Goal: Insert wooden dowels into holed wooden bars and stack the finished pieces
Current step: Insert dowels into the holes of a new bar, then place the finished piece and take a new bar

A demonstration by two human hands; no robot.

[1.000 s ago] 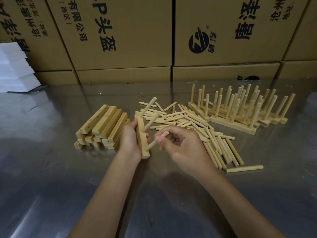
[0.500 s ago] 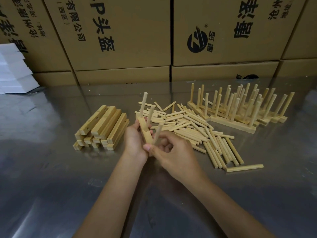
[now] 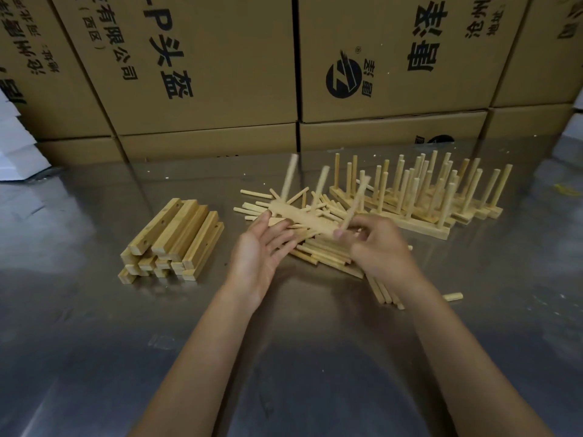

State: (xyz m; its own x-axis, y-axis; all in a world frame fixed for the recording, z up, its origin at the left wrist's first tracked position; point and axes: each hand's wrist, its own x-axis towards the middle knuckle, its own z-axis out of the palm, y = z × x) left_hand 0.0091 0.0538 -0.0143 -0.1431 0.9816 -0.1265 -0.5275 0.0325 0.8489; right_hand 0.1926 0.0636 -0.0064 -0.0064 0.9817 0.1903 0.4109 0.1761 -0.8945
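Observation:
A holed wooden bar point(image 3: 303, 219) with three dowels standing in it hangs blurred over the loose dowel pile point(image 3: 325, 255). My right hand point(image 3: 381, 250) grips its right end, fingers curled round the third dowel point(image 3: 355, 203). My left hand point(image 3: 262, 247) lies flat with straight fingers at the bar's left end, touching or just under it. Bare holed bars point(image 3: 170, 234) are stacked to the left. Finished pieces point(image 3: 426, 203) with upright dowels are packed together at the right rear.
All of it sits on a shiny metal table point(image 3: 94, 342). Printed cardboard boxes point(image 3: 205, 74) wall off the back edge. White foam sheets point(image 3: 15, 146) lie at the far left. One stray dowel point(image 3: 452, 296) lies behind my right forearm.
The third dowel went into the bar. The bar swung from upright in my left hand to lying level, my right hand took hold of it, and my left hand let go and opened.

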